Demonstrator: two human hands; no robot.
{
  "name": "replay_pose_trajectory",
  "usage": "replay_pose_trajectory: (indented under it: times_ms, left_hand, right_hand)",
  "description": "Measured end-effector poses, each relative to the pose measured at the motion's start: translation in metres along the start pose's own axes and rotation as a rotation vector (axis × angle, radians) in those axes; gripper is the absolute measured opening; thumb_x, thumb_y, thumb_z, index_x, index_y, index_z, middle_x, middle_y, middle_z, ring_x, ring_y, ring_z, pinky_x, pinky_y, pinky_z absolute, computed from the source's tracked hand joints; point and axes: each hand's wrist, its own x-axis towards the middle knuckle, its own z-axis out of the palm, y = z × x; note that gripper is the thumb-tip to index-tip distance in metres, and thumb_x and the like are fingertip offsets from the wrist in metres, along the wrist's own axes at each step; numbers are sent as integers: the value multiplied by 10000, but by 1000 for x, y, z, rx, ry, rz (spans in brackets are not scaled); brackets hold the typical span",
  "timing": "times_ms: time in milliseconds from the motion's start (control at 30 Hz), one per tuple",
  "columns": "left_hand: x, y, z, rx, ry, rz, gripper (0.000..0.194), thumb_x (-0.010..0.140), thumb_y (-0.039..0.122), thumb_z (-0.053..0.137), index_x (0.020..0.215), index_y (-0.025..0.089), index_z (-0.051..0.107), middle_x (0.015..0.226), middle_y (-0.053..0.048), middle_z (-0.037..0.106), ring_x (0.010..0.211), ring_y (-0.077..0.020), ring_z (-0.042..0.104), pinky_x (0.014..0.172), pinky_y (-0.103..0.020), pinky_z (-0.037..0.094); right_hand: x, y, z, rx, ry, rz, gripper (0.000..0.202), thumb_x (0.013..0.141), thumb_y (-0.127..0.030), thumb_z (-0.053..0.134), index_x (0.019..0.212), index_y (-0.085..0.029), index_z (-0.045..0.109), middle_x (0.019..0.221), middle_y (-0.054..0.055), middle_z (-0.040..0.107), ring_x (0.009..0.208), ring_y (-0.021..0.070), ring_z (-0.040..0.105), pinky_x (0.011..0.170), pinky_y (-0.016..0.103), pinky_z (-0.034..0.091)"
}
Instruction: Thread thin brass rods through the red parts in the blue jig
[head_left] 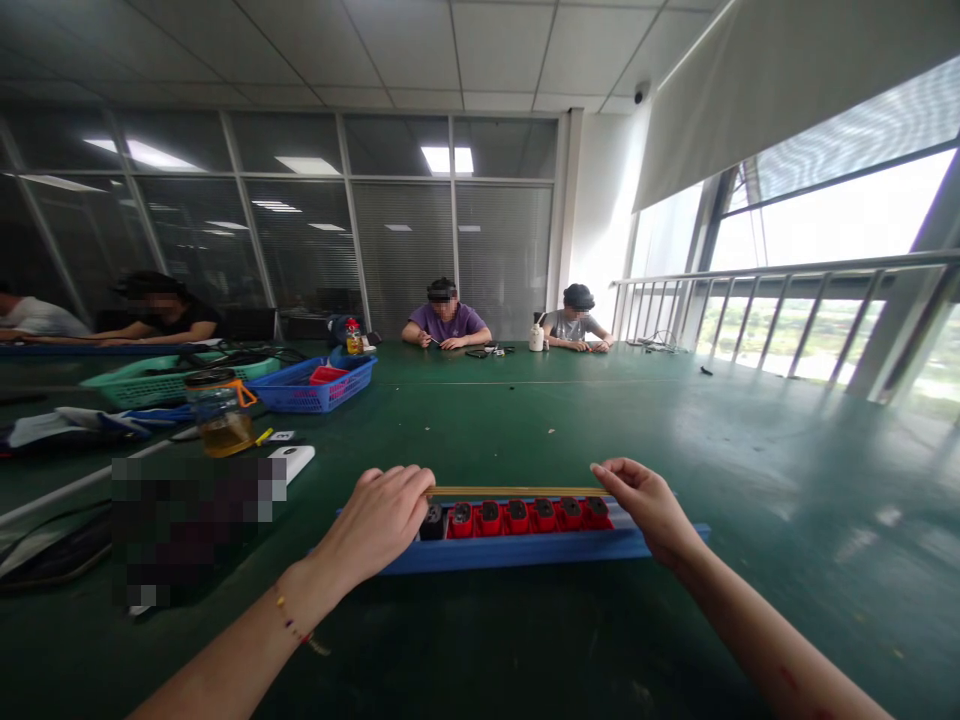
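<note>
A long blue tray (pixel 525 552) lies crosswise on the green table, holding several red blocks (pixel 516 516) with dark tops in a row and a black block (pixel 433 522) at the left end. Above the row's far side runs a thin yellowish strip (pixel 517 491). My left hand (pixel 390 515) is closed on the strip's left end, over the tray's left part. At the strip's right end my right hand (pixel 637 495) pinches it between thumb and fingers, near the tray's right part.
On the left of the green table (pixel 750 500) are a jar (pixel 225 412), a blue basket (pixel 311 392), a green basket (pixel 135 385) and a white object (pixel 294 460). People sit along the far side. A white bottle (pixel 536 338) stands there.
</note>
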Motion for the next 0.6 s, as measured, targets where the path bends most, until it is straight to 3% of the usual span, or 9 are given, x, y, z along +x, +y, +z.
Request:
replay_pose_trajectory:
  times_ms: [233, 400, 600]
  left_hand:
    - [2, -24, -7, -234, -213, -119, 195, 779, 348, 406, 833, 242, 561, 755, 8, 595, 677, -149, 533, 598, -243, 323]
    - [4, -50, -6, -523, -383, -214, 389, 688, 506, 496, 925, 202, 551, 659, 21, 541, 594, -128, 486, 522, -206, 317]
    - [4, -50, 4, -669, -302, -275, 420, 754, 539, 392, 894, 180, 561, 751, -5, 551, 689, -138, 488, 579, -210, 345]
  right_hand:
    - [3, 12, 1, -183, -18, -36, 325, 698, -507, 570, 706, -183, 552, 534, -32, 504, 473, 105, 438, 452, 213, 325]
    - [5, 13, 4, -369, 37, -59, 374, 674, -568, 552, 644, -195, 549, 475, -37, 489, 434, 112, 424, 434, 224, 310]
    - [6, 16, 2, -338, -53, 0, 349, 705, -544, 533, 721, -196, 551, 507, -41, 500, 452, 109, 429, 418, 212, 283]
